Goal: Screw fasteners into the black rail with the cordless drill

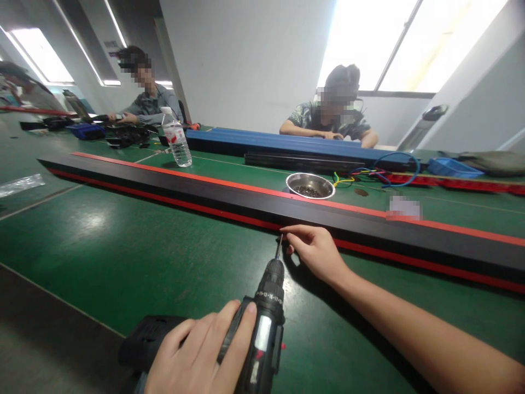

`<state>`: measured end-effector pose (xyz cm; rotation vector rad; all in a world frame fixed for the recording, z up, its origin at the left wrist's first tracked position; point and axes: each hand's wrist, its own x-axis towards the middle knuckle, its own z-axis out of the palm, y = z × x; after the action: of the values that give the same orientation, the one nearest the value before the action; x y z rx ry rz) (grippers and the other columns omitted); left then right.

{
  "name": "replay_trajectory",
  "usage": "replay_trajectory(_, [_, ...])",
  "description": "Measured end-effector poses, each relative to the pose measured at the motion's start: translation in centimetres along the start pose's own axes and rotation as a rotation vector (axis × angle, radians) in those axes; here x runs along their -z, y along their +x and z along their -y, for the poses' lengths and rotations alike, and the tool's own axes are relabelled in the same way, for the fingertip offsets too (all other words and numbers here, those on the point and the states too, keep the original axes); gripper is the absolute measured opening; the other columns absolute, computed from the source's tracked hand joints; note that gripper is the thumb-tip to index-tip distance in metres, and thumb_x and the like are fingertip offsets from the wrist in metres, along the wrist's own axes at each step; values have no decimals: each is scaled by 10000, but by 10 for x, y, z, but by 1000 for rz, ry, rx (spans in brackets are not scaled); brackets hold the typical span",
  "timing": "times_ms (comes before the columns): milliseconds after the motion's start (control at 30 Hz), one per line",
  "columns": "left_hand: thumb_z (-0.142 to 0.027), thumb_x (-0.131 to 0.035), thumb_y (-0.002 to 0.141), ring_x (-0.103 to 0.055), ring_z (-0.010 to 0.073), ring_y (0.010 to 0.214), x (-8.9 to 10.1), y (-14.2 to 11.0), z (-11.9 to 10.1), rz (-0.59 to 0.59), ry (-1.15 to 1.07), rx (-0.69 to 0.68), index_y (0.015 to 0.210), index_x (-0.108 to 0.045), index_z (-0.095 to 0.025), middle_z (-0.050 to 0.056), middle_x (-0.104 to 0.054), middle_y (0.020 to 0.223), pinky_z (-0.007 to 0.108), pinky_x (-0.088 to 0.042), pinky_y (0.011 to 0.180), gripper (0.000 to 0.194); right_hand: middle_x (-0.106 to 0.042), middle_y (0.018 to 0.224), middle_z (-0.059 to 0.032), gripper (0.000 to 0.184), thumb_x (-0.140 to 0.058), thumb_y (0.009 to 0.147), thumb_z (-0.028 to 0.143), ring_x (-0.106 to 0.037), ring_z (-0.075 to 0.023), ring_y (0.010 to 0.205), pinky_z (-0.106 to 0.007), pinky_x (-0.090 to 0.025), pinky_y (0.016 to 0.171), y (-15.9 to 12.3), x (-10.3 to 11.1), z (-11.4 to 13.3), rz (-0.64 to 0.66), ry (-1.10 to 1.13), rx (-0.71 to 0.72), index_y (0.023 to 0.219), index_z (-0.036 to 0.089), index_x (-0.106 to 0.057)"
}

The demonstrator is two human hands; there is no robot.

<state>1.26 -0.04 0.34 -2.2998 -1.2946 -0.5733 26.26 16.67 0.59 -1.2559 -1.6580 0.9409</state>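
My left hand (205, 347) is wrapped around a black cordless drill (268, 312), which points away from me and up the table. Its long thin bit (279, 249) reaches the red lower edge of a long black bar with red edges (197, 191). The bar lies slantwise across the green table. My right hand (314, 249) is at the bit's tip, thumb and forefinger closed together against the bar's near edge. Whatever is between those fingertips is too small to make out. Just behind the bar stands a metal bowl (310, 180) holding many small dark pieces, possibly screws.
A water bottle (176, 139) stands beyond the bar. Long blue profiles (254, 141), black strips (303, 162), loose wires (381, 174) and a blue tray (453, 168) lie farther back. Two people (334, 109) sit across the table, another at far left. A plastic bag (20, 185) lies left.
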Motion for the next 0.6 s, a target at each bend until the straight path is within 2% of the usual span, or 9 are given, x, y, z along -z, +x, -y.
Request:
replay_trajectory(100, [-488,-469,1007,-687,160,996,1,-2,0,-3,3,2,1377,-689,-273,3,-775,1263,363,-409,875,481,-830,977,-93,292,-649,915,283,-747,-190,720,-300,-594,677,0,0,-1,-18,23,-12,1104,169,-842])
replay_trajectory(233, [-593,-442,995,-687,178,986,-1,-3,0,-13,13,-1,1382,-686,-257,23,-775,1264,379,-411,869,568,-834,1023,-100,304,-653,918,279,-761,-204,765,-319,-608,707,0,0,-3,-14,12,-17,1138,178,-837])
replay_trajectory(333, [-612,-441,992,-689,178,999,-2,-2,1,-10,13,-11,1392,-678,-262,22,-770,1279,379,-412,875,582,-836,1046,-90,294,-654,916,258,-770,-203,793,-343,-615,772,1,0,-4,16,-18,11,1135,198,-841])
replay_trajectory(600, [-502,-456,1003,-684,168,1003,1,-2,0,-7,0,-8,1389,-680,-265,14,-765,1279,362,-411,876,505,-835,1014,-87,273,-648,910,256,-769,-199,776,-338,-609,765,1,0,-2,17,30,14,1097,188,-835])
